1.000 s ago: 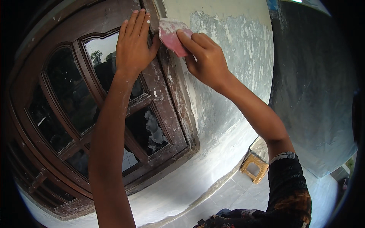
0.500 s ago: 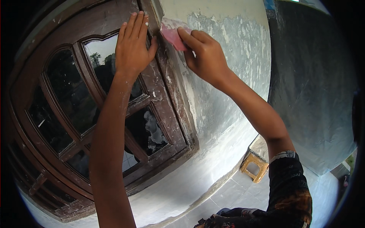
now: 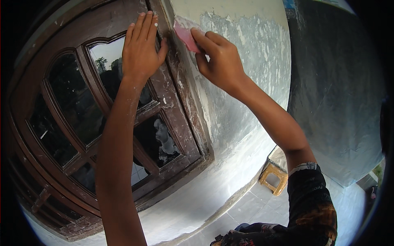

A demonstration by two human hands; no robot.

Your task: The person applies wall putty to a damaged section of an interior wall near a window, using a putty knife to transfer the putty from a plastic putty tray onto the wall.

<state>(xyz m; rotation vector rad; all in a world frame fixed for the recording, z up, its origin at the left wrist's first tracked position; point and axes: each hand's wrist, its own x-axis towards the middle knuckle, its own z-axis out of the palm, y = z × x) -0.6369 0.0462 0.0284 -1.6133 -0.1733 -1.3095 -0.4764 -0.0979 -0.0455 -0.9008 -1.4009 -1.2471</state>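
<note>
My left hand (image 3: pixel 141 51) lies flat with fingers stretched on the upper right of the brown wooden window frame (image 3: pixel 172 102), beside a glass pane. To its right, my right hand (image 3: pixel 219 57) pinches a pink flat putty spreader (image 3: pixel 185 36) between thumb and fingers. The spreader's whitish-smeared edge rests against the wall (image 3: pixel 242 49) right where it meets the window frame. Below a cream band the wall is grey with patchy white putty. Part of the spreader is hidden by my fingers.
A yellow-brown stool (image 3: pixel 274 178) stands on the grey tiled floor (image 3: pixel 246 209) at the lower right. A large dark sheet (image 3: pixel 336 90) covers the right side. The window's wood and glass carry white splashes.
The view has shifted slightly, so both hands sit a little further left. The spreader looks a bit more tilted against the wall edge. My left hand stays flat on the frame.
</note>
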